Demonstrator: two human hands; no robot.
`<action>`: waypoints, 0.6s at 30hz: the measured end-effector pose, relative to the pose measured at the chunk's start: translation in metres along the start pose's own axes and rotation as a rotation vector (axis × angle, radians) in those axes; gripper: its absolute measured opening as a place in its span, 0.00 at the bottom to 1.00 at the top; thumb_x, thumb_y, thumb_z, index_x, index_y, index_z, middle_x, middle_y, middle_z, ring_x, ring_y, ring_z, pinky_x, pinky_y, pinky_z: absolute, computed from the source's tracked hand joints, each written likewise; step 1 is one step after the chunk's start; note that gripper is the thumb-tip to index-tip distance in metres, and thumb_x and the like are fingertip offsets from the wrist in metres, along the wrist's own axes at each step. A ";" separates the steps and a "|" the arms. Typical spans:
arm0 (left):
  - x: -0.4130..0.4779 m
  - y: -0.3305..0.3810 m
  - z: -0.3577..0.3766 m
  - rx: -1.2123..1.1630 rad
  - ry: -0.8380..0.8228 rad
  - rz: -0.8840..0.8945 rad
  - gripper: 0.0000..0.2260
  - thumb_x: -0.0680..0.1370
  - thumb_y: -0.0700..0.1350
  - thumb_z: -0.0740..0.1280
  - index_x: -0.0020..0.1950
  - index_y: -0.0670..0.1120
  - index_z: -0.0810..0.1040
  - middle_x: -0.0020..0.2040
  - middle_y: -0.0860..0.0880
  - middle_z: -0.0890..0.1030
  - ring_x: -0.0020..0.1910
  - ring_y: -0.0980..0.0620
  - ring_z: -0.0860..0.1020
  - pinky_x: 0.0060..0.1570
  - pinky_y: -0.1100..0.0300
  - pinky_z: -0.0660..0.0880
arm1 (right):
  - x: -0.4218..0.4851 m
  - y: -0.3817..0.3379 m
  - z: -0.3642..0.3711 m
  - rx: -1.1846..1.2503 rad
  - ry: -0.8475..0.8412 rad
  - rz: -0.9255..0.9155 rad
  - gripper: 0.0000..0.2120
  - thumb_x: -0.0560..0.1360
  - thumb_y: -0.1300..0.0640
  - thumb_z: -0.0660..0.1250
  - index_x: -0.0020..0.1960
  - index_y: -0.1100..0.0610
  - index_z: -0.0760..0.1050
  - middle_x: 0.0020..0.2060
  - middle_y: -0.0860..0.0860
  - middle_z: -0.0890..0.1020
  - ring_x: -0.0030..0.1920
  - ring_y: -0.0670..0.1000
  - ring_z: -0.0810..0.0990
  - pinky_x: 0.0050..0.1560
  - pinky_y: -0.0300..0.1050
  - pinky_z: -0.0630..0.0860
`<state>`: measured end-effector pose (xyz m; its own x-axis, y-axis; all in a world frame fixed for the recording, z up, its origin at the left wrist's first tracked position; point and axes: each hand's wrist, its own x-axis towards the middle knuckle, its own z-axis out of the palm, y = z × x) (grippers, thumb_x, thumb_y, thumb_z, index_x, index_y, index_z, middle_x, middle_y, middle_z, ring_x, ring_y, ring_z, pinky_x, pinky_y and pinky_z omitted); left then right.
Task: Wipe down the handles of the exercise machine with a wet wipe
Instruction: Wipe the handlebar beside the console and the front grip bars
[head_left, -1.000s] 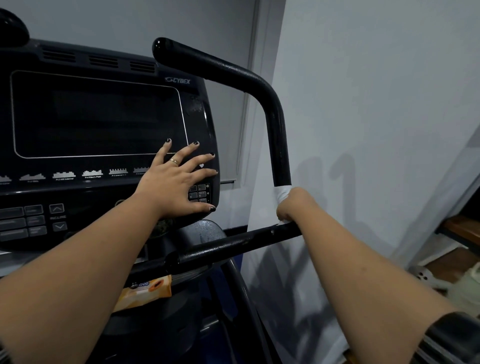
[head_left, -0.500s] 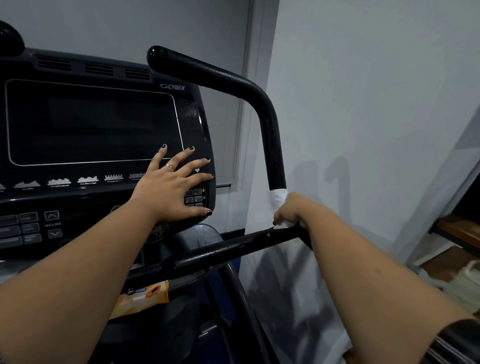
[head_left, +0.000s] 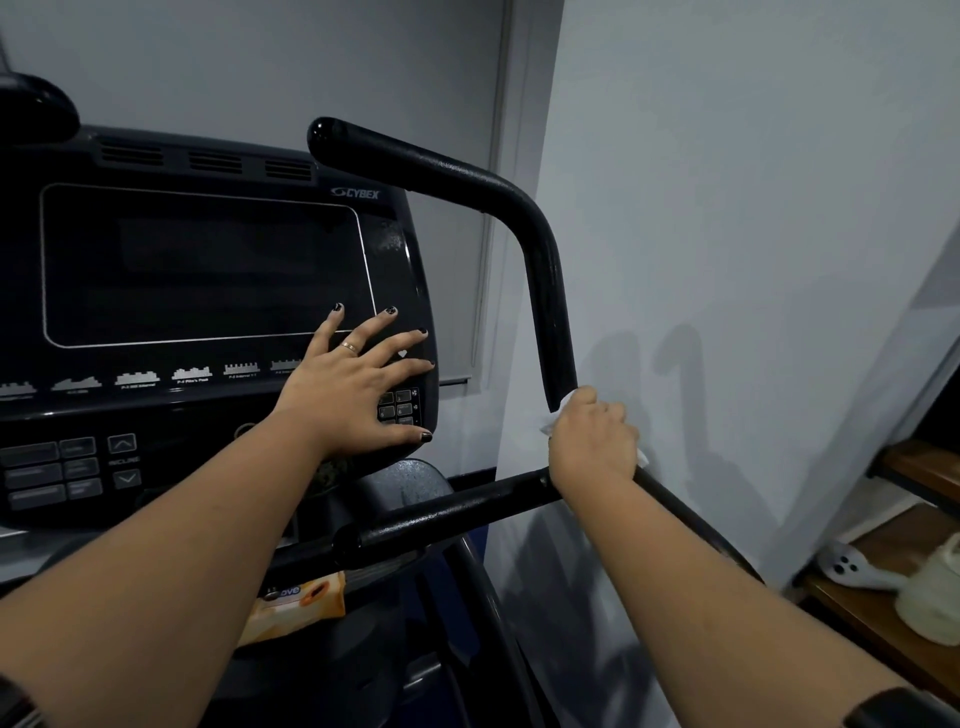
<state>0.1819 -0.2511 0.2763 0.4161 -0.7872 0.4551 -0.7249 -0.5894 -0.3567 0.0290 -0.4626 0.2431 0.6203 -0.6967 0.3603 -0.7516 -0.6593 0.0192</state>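
A black curved handle (head_left: 540, 249) rises on the right side of the exercise machine and meets a lower black bar (head_left: 457, 512). My right hand (head_left: 592, 441) is wrapped around the foot of the upright handle, with a white wet wipe (head_left: 563, 402) pressed between palm and bar; only the wipe's edges show. My left hand (head_left: 358, 384) lies flat, fingers spread, on the lower right corner of the black console (head_left: 208, 270).
An orange pack of wipes (head_left: 301, 605) rests on the machine below the console. A white wall (head_left: 727, 208) stands close behind the handle. Wooden steps (head_left: 914, 467) at the right hold a white bag (head_left: 930, 597) and a small white object.
My right hand with the wipe has stayed low on the handle near the junction, shifting slightly. The view has tilted a little. My left hand remains on the console.
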 end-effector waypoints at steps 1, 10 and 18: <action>0.000 0.000 0.000 -0.002 -0.002 0.000 0.38 0.69 0.79 0.46 0.76 0.65 0.59 0.79 0.61 0.52 0.79 0.53 0.42 0.74 0.38 0.35 | 0.001 -0.001 0.002 -0.011 0.027 -0.017 0.19 0.74 0.58 0.65 0.62 0.62 0.63 0.56 0.57 0.78 0.56 0.55 0.74 0.49 0.46 0.72; 0.000 0.003 -0.002 -0.020 -0.010 -0.010 0.39 0.69 0.79 0.46 0.76 0.65 0.59 0.79 0.62 0.51 0.79 0.53 0.42 0.73 0.39 0.35 | 0.032 -0.004 -0.013 0.687 -0.164 0.096 0.19 0.79 0.54 0.65 0.61 0.62 0.60 0.42 0.52 0.75 0.42 0.55 0.74 0.41 0.49 0.71; 0.000 0.001 -0.004 -0.045 -0.017 -0.012 0.39 0.68 0.79 0.46 0.76 0.65 0.58 0.79 0.62 0.51 0.79 0.54 0.40 0.73 0.38 0.36 | 0.076 -0.015 -0.037 1.054 -0.115 0.062 0.20 0.71 0.55 0.72 0.59 0.59 0.70 0.53 0.54 0.77 0.55 0.57 0.78 0.58 0.54 0.77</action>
<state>0.1792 -0.2514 0.2791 0.4337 -0.7835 0.4449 -0.7437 -0.5901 -0.3142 0.0788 -0.4952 0.3050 0.6468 -0.7235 0.2413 -0.2432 -0.4955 -0.8339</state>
